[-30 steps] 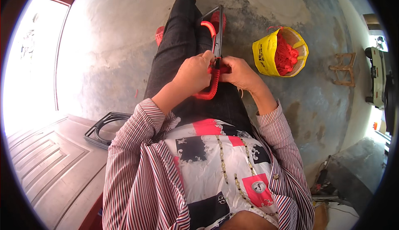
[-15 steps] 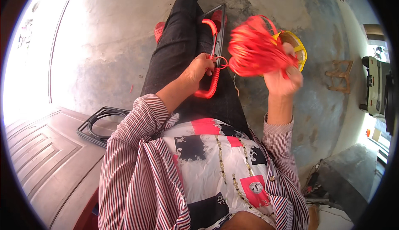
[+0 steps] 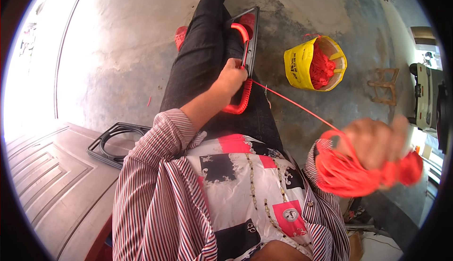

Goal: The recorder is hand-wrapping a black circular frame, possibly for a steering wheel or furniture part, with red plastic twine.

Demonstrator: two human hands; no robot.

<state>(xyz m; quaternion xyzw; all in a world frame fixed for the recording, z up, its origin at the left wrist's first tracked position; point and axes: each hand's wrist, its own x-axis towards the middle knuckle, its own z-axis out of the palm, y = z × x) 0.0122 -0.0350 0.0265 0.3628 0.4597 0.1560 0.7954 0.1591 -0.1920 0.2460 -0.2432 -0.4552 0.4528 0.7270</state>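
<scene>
Red cord (image 3: 347,178) – taut from right hand (image 3: 373,140) to black frame (image 3: 253,46)

Right fingers clasp the cord's bundle, motion-blurred. Left hand (image 3: 232,78) – fingers closed on the frame's red-wrapped edge, over the legs (image 3: 200,55). Beyond, a yellow container (image 3: 300,65) on the floor (image 3: 118,72) holds more cord.

Blurred right hand (image 3: 373,142) swung outward, apparently carrying red cord bundle (image 3: 347,173); strand (image 3: 293,103) from black frame (image 3: 255,39) pulled straight.
</scene>
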